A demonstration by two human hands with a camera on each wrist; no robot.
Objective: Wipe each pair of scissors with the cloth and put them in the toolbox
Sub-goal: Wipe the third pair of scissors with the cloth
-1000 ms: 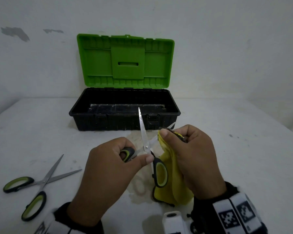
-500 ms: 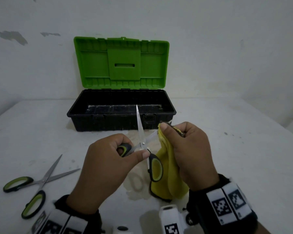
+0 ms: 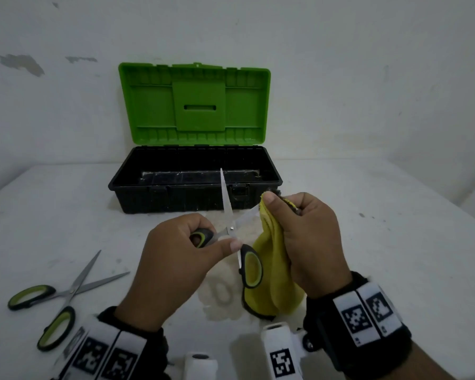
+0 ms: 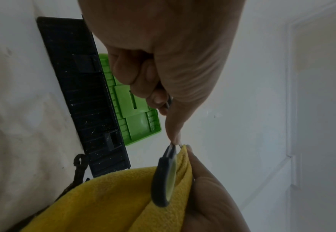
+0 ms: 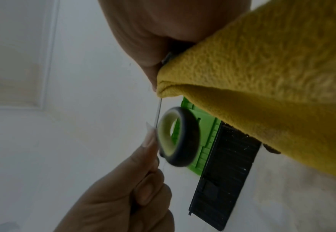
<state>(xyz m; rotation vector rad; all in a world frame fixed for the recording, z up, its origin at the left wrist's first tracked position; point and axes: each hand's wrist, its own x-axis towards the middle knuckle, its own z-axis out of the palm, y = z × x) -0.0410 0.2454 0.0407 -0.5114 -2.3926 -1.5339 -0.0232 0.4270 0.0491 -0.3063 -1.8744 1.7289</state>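
Note:
My left hand (image 3: 200,242) grips one handle of an opened pair of black-and-green scissors (image 3: 226,208), thumb near the pivot. One blade points up toward the toolbox (image 3: 137,185); the other runs right into the yellow cloth (image 3: 272,270). My right hand (image 3: 285,207) pinches that cloth around the far part of this blade. The free handle loop (image 5: 175,138) hangs between my hands, also visible as the loop (image 4: 164,177) against the cloth (image 4: 107,202). A second pair of scissors (image 3: 63,294) lies open on the table at the left.
The toolbox is black with its green lid (image 3: 195,105) standing open against the white wall, just beyond my hands. The white table (image 3: 381,242) carries a pale stain under my hands. A dark clip or strap (image 4: 78,166) lies by the toolbox front.
My right hand with the cloth has slid outward along the blade, away from the pivot. The left hand holds the scissors nearly as before.

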